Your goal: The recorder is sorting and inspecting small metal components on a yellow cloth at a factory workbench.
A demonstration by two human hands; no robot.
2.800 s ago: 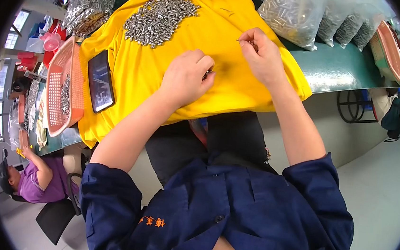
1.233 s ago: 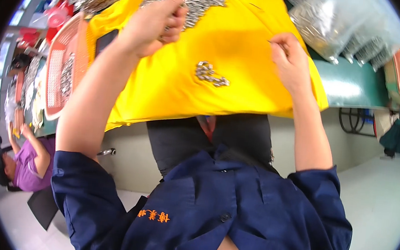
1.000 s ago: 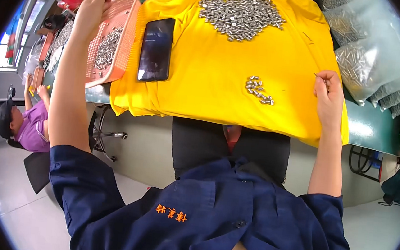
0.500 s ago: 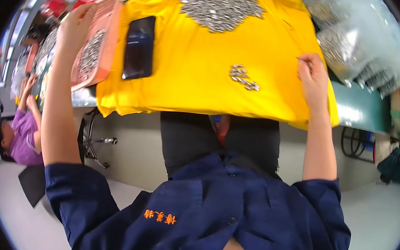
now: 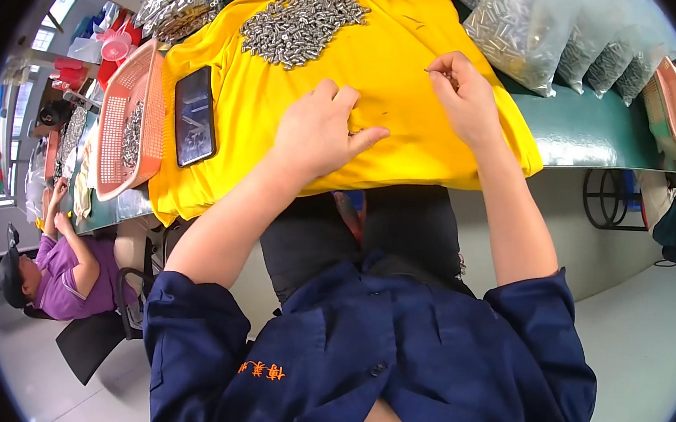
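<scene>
My left hand (image 5: 317,133) is low over the yellow cloth (image 5: 391,155), its thumb stretched away from the curled fingers. What lies beneath its palm is hidden, including the spot where a small cluster of metal pieces lay. To the right, my right hand (image 5: 466,102) is raised over the cloth with thumb and forefinger pinched together. A thin dark tip pokes out of that pinch, too small to name. Beyond my left hand, a heap of small silvery metal pieces (image 5: 302,27) is spread on the cloth.
A dark phone (image 5: 195,118) lies on the cloth's left side, beside a pink plastic basket (image 5: 150,154) holding metal pieces. Clear bags of metal parts (image 5: 522,38) stand at the back right on the green table (image 5: 586,136). A person in purple (image 5: 79,273) sits at the left.
My left hand has come from the pink basket to the cloth's middle, over the small metal cluster. My right hand has moved inward, still pinched. The whole view has turned somewhat.
</scene>
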